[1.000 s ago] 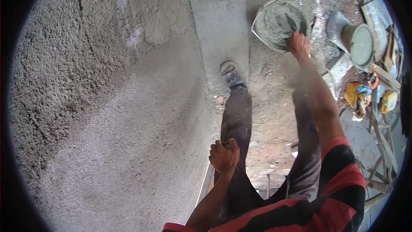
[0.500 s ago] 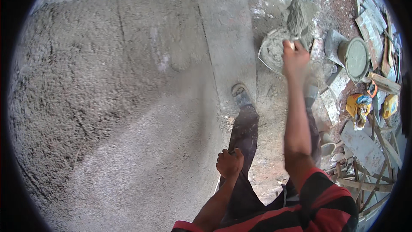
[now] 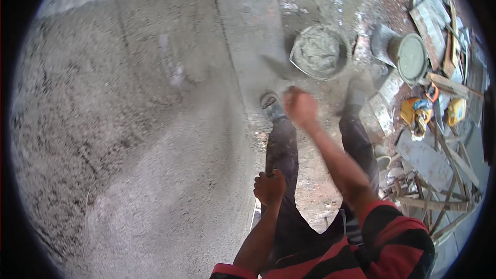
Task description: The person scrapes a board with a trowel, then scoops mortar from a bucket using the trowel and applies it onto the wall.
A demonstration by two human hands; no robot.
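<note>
My right hand (image 3: 300,106), smeared by motion, grips a trowel (image 3: 277,67) and swings between the mortar bucket and the grey wall. The trowel's blade is a dark blur over the concrete strip; whether mortar lies on it I cannot tell. Beyond the hand stands a bucket (image 3: 347,51) holding thick wet grey mortar (image 3: 320,46). My left hand (image 3: 269,187) is closed in a fist in front of my left thigh; what it holds, if anything, is hidden. To the left spreads the wall (image 3: 155,150), coated in rough grey plaster with a smoother, paler lower area.
A pale concrete strip (image 3: 253,26) runs along the wall's foot by my left shoe (image 3: 271,106). At right stand a second bucket (image 3: 412,58) of greyish liquid, a yellow container (image 3: 456,112), a yellow bag (image 3: 413,113), broken boards (image 3: 426,160) and scrap wood (image 3: 436,205).
My right hand has swung left and nearer from above the bucket, carrying the trowel, which was heaped with mortar. The view has shifted slightly; my left hand stays closed by my thigh.
</note>
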